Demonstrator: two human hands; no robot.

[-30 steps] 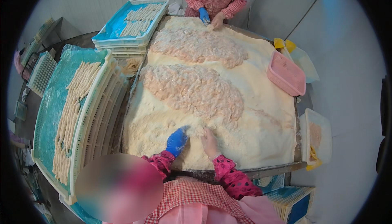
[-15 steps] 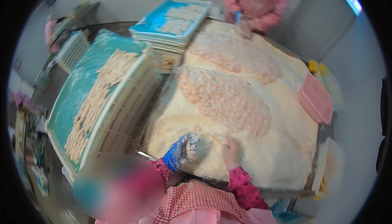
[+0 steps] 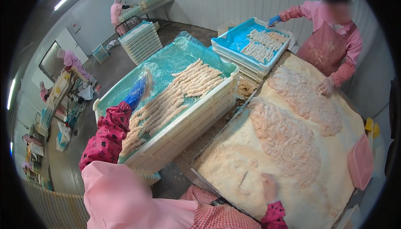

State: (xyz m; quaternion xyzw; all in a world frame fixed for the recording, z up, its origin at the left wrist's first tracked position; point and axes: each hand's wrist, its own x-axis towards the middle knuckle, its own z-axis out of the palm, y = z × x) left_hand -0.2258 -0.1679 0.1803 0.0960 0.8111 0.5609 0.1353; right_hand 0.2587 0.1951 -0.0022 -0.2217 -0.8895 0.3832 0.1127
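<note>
Several people in pink (image 3: 75,64) stood at the far left, small in the picture. Right of them, a tall stack of pale trays (image 3: 140,45) rested on the floor. The left hand (image 3: 140,89), in a blue glove, was at the left part of a tray lined with teal sheeting (image 3: 167,76); it was blurred, so whether it was loose, clenched or grasping anything could not be told. Just right of it, coated strips (image 3: 167,103) lay side by side in that tray, the top one of a stack. Farther right, a blue-lined tray (image 3: 236,41) held more strips (image 3: 263,45) in two groups.

Next came the surface (image 3: 340,158), covered in pale powder (image 3: 227,149). A single strip (image 3: 242,182) lay in the powder near its front left edge. Just right of that strip, the right hand (image 3: 270,188) was low over the powder, its fingers partly bent; whether they gripped anything could not be told. Beyond it, two heaps of glossy pinkish pieces (image 3: 288,143) lay apart. A co-worker (image 3: 330,41) stood behind them, with one gloved hand at the blue-lined tray. At the far right sat a pink basket (image 3: 361,162).
</note>
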